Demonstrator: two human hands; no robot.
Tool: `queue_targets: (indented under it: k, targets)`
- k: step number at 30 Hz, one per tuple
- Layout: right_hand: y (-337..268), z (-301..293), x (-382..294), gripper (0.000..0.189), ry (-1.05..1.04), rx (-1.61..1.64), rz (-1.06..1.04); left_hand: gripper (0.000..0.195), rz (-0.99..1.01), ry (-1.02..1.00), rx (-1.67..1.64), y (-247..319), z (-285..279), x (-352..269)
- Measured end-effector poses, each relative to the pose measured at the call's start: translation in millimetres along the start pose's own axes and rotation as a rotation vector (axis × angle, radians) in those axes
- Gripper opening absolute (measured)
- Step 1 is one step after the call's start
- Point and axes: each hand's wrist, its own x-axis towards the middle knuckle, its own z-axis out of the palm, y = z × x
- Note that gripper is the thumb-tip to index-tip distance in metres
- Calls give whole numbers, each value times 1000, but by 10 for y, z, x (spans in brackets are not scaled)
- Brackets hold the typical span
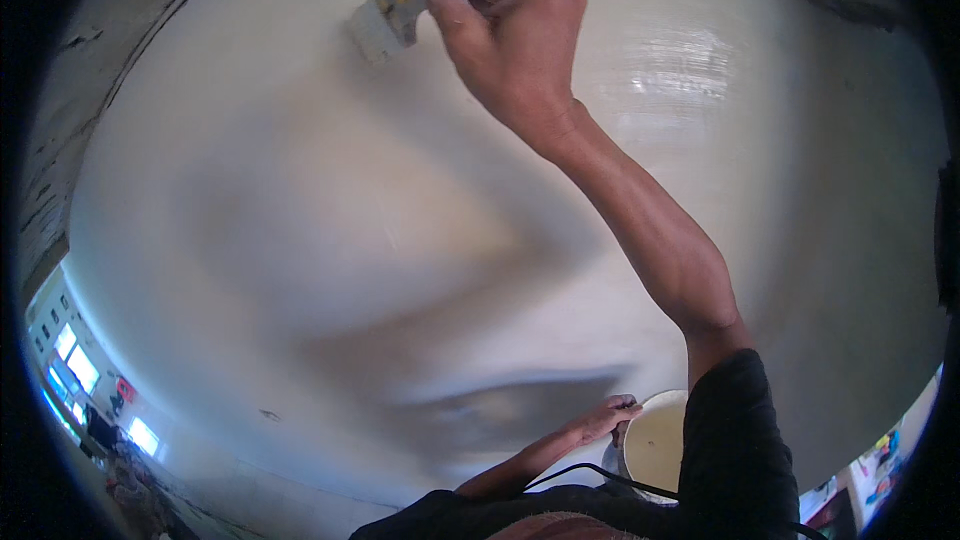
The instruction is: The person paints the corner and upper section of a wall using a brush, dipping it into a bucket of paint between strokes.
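A large pale wall (360,225) fills most of the head view. My right hand (517,30) grips the yellow-and-grey handle of a paintbrush (382,22) at the upper middle, the whitish bristles against the wall. White smears mark the thumb. Low in the view, my left hand (607,420) holds the rim of a bucket (634,431) of cream-coloured liquid, close to my body. My right sleeve hides part of the bucket. A wet, shiny patch (679,67) with streaks shows on the wall right of my right hand.
A rough, marked surface (67,112) borders the wall at the left. Bright windows (79,364) and cluttered items lie far off at the lower left. Colourful items (885,457) appear at the lower right. A black cable (592,467) crosses in front of the bucket.
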Motion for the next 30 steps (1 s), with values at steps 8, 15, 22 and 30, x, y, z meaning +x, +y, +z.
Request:
queue_targets:
  k: [8,15,22,30]
  targets:
    - [895,-1535,186,27,91,-201,79,25,-50,-9,-24,61,60,-4]
    - [821,-2278,319,24,361,-936,-136,25,-60,19,-43,51,29,9]
    - [562,-1109,-8,10,119,-697,-377,26,-89,-8,22,5,13,35]
    - [158,-1032,87,27,-43,-277,-142,26,-105,56,71,43,56,-5]
